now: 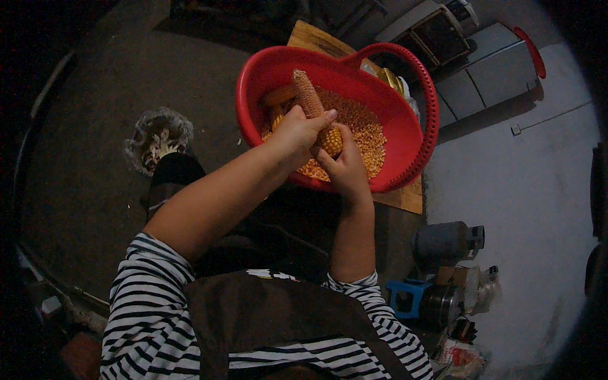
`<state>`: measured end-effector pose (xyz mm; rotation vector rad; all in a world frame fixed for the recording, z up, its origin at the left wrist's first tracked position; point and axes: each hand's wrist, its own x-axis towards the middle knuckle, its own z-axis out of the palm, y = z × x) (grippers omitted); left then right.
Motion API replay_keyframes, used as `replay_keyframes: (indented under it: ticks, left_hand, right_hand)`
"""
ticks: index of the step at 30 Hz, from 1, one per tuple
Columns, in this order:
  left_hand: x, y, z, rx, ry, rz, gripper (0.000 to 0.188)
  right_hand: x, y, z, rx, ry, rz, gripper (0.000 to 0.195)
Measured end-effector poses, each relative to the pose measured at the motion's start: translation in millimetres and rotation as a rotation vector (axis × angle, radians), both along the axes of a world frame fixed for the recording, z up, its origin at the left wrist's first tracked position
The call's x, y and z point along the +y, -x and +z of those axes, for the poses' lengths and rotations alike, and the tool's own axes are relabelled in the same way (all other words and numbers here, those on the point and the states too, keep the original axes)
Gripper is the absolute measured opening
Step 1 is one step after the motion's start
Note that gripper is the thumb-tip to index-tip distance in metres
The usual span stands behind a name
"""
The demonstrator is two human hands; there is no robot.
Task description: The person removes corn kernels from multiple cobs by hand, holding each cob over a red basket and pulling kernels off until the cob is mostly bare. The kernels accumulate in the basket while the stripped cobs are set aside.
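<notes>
My left hand [300, 133] is closed around a bare corn cob [308, 95], which slants up and away from me. My right hand [346, 166] grips an ear of corn [332, 141] that still bears yellow kernels, its upper part against my left fingers. Both hands are over a red plastic basket [399, 164] with a looped handle. Loose corn kernels [373, 142] cover its bottom, and more ears of corn [280, 95] lie at its left side, partly behind my left hand.
Beneath the basket is a wooden board [403, 198]. A plastic-lined container [161, 142] with husk scraps stands on the floor by my knee. To the right are a gas cylinder [441, 241], a blue plastic stool [406, 299] and a white cabinet [494, 71].
</notes>
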<state>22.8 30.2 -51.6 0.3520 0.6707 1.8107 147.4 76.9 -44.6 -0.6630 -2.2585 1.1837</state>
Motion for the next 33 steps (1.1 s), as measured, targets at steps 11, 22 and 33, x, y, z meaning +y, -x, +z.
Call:
replay_keyframes:
  ticks: [11,22,33]
  left_hand:
    - [-1,6,-1,-0.161,0.001,-0.051,0.027]
    - [7,2,-15,0.133,-0.018,0.029,0.027]
    - [2,9,-7,-0.137,0.106,0.049,0.030]
  right_hand:
    - [-2,-3,2,0.092,0.293,-0.058,0.042]
    - [3,1,-7,0.048,-0.022,0.003,0.049]
    - [-8,2,5,0.078,0.265,-0.160,0.038]
